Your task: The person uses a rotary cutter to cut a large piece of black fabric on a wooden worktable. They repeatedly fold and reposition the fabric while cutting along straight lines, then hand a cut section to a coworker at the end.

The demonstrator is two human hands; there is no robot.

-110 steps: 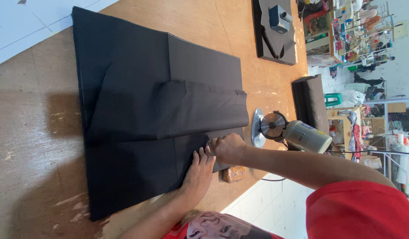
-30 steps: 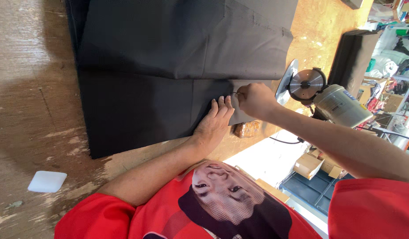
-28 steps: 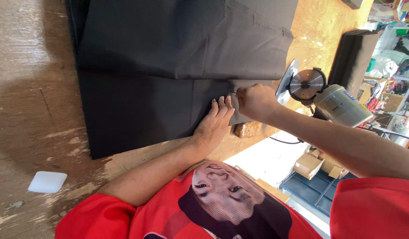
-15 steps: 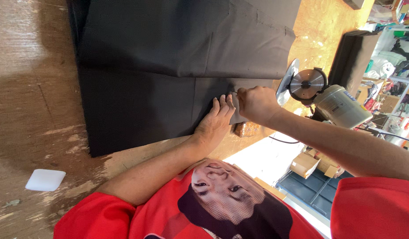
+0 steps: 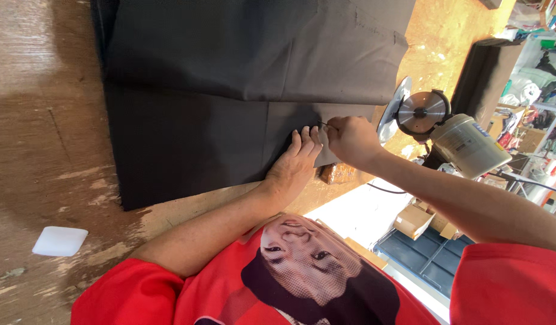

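Hands unmoved (atop black fabric)

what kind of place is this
Probably a garment workshop's cutting room: black fabric lies in layers on a wooden table, a round-blade cutter stands beside it, and clothes are piled behind.

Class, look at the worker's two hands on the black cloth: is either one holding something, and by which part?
The right hand pinches something thin and dark, too small to identify. The left hand presses flat on the black fabric near its edge, gripping nothing.
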